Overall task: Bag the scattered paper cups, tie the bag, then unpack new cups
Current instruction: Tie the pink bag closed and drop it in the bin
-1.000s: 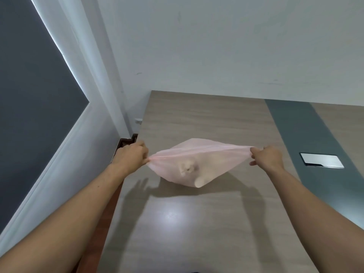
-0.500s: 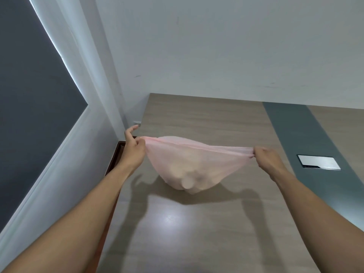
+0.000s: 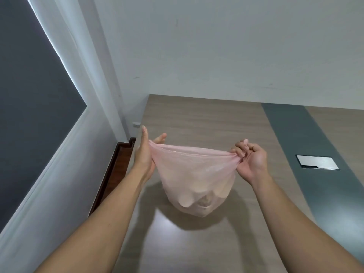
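Note:
A thin pink plastic bag [image 3: 194, 180] hangs above the wooden table [image 3: 206, 119], bulging at the bottom with paper cups that show only as pale lumps through the film. My left hand [image 3: 144, 154] holds the bag's left top corner, thumb and one finger stretched out. My right hand [image 3: 249, 160] pinches the bunched right top corner, palm turned toward me. The bag's mouth is pulled taut between the two hands.
The table runs up to a white wall. A dark grey strip [image 3: 307, 154] crosses the tabletop at the right, with a silver flap plate [image 3: 317, 164] set in it. Left of the table are a dark wood edge [image 3: 110, 174] and a white window frame.
Both hands have lifted the bag and drawn closer together, so it hangs deeper. My right hand has turned palm up and my left hand's fingers have spread.

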Demonstrator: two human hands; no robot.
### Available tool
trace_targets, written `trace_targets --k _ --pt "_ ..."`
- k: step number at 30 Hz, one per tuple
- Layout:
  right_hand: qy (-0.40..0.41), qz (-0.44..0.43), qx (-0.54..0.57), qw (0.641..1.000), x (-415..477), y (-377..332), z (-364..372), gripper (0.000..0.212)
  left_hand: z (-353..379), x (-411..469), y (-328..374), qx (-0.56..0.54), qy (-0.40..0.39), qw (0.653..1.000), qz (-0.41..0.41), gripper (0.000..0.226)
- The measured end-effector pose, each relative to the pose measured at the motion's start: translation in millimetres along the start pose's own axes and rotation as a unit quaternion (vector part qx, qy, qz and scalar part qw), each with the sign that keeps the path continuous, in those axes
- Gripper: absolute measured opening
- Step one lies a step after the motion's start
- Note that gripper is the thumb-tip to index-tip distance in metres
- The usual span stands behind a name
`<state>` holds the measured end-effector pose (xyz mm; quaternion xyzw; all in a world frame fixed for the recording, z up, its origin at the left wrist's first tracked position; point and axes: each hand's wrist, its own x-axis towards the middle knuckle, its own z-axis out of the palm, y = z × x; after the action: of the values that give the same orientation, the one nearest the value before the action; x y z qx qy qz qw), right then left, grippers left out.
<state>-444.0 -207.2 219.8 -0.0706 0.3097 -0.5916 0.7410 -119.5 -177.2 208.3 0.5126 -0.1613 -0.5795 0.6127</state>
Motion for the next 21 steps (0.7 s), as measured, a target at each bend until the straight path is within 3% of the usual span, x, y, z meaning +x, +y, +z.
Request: trace_targets --k 2,5,7,9,10,12,14,16,18,21 --pt "0.0 0.011 -0.024 1.0 0 5 4 0.027 2 -2 3 -0.046 -0.06 0.997 -0.009 0.048" --pt "0.008 0.003 -0.023 1.0 0 8 10 0.027 8 -15 13 -0.019 -0.148 0.989 -0.015 0.057" --pt "0.01 -0.003 -0.016 1.0 -3 12 19 0.028 12 -19 14 0.121 -0.187 0.975 0.027 0.05" --pt "0.002 -0.001 -0.018 1.0 -6 18 33 0.028 22 -32 12 0.323 -0.211 0.919 0.085 0.039" --pt "-0.004 0.001 -0.027 1.0 -8 23 41 0.027 27 -39 11 0.407 -0.224 0.88 0.099 0.055" --pt "-0.02 0.006 -0.044 0.999 -11 35 58 0.026 40 -50 3 0.536 -0.243 0.799 0.126 0.109" --pt "-0.045 0.015 -0.053 0.997 -16 48 74 0.024 52 -58 -10 0.624 -0.24 0.727 0.159 0.13" --pt "-0.072 0.026 -0.057 0.995 -22 60 86 0.022 60 -59 -22 0.674 -0.208 0.689 0.168 0.099" --pt "-0.099 0.031 -0.07 0.992 -27 69 94 0.021 61 -54 -35 0.699 -0.189 0.672 0.155 0.06" --pt "-0.128 0.02 -0.13 0.983 -31 71 102 0.023 54 -48 -45 0.692 -0.193 0.678 0.156 0.044"
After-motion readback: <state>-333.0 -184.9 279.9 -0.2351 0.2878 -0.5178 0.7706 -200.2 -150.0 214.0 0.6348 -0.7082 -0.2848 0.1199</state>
